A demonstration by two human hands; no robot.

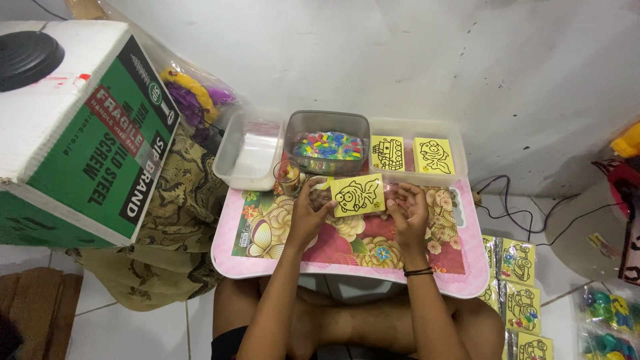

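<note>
A yellow card with a black fish drawing [358, 195] lies tilted over a small pink floral lap table [267, 263]. My left hand [309, 215] grips the card's left edge with thumb and fingers. My right hand [408, 212] rests on the table at the card's right edge, fingers curled, touching it; a black band circles that wrist. Whether the right hand pinches the card cannot be told.
At the table's back stand a clear tray of plastic sleeves [248, 155], a grey tub of coloured pieces [327, 143] and a tray with two more yellow cards [417, 155]. A small glass [288, 177] stands beside the tub. A cardboard box [80, 127] is left; packed cards [517, 287] lie right.
</note>
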